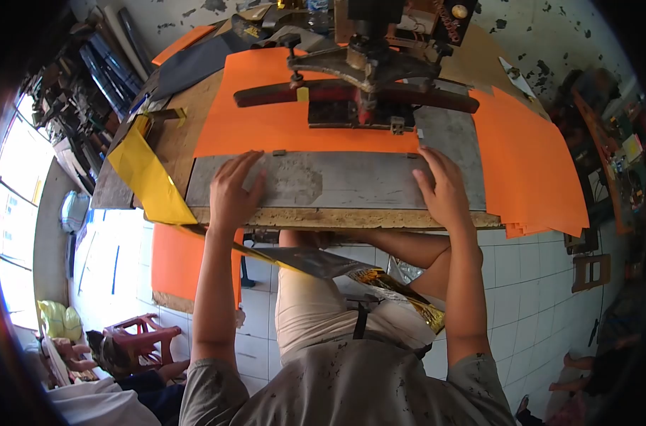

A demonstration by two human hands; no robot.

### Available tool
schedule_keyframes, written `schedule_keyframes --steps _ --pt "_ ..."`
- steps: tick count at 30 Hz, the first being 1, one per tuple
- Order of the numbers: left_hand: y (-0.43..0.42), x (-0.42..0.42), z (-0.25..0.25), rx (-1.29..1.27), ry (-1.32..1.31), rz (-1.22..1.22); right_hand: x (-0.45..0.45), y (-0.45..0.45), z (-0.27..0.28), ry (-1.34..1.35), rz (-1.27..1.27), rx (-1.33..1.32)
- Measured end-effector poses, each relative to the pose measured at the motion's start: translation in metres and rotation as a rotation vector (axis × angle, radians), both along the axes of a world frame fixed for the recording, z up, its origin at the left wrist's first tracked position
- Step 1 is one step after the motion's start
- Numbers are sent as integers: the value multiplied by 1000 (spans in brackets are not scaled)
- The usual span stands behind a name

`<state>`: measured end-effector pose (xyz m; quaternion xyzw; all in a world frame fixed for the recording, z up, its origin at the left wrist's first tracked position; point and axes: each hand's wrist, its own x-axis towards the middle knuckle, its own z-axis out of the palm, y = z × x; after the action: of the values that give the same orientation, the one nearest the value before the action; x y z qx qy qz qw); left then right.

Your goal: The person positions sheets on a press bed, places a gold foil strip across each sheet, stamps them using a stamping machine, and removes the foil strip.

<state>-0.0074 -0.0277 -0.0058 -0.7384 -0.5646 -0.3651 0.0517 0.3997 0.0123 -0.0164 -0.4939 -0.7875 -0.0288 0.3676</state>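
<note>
An orange sheet (216, 131) lies on the grey metal plate (344, 174) of a press (365, 78), partly beneath its head. My left hand (234, 192) rests on the plate with fingers stretched forward, the tips at the sheet's near edge. At the sheet's near right corner, my right hand (444, 186) lies with its fingers extended and thumb apart. Neither hand grips anything. Small metal stops (280, 153) sit along the sheet's near edge. The press head's dark block (330, 115) hangs over the sheet.
A stack of orange sheets (525, 163) lies on the right. Gold foil (149, 177) runs from the table's left side down across my lap. More orange sheets (174, 263) sit low on the left. Another person (113, 376) is at lower left, near a red stool (142, 337).
</note>
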Motion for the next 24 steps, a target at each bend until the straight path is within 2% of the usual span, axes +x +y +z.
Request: schedule_keyframes --steps 2,4,5,7,9,11,12,13,14,15,17,20,21,23,24 --pt "-18 -9 2 149 -27 78 -3 -31 2 15 78 -1" --pt "-52 -15 -7 400 -154 230 -12 -76 -15 100 208 -6" --pt "-74 -25 -25 404 -281 346 -25 -101 -31 181 294 -16" --pt "-110 -29 -48 476 -292 533 -46 -126 -65 175 366 -266" --pt "-137 -34 -90 424 -348 623 -50 -132 -113 -13 343 -413" --pt "-146 -19 -119 301 -641 720 -53 -129 -159 -207 295 -545" --pt "-149 -19 -133 192 -764 665 -53 -125 -178 -304 255 -603" --pt "-148 -12 -138 143 -810 636 -52 -121 -200 -403 216 -663" --pt "-149 -2 -134 61 -842 626 -52 -114 -228 -340 230 -756" --pt "-149 6 -130 -20 -875 611 -54 -111 -241 -385 215 -791" --pt "-141 12 -131 -93 -909 580 -57 -104 -254 -479 183 -850" --pt "-131 19 -119 -143 -923 592 -41 -115 -270 -351 223 -738" --pt "-131 17 -115 -132 -932 576 -36 -120 -260 -256 233 -763" --pt "-134 15 -102 -113 -948 543 -21 -140 -204 -63 249 -812" --pt "-136 16 -95 -24 -1021 489 -12 -147 -175 1 272 -850"
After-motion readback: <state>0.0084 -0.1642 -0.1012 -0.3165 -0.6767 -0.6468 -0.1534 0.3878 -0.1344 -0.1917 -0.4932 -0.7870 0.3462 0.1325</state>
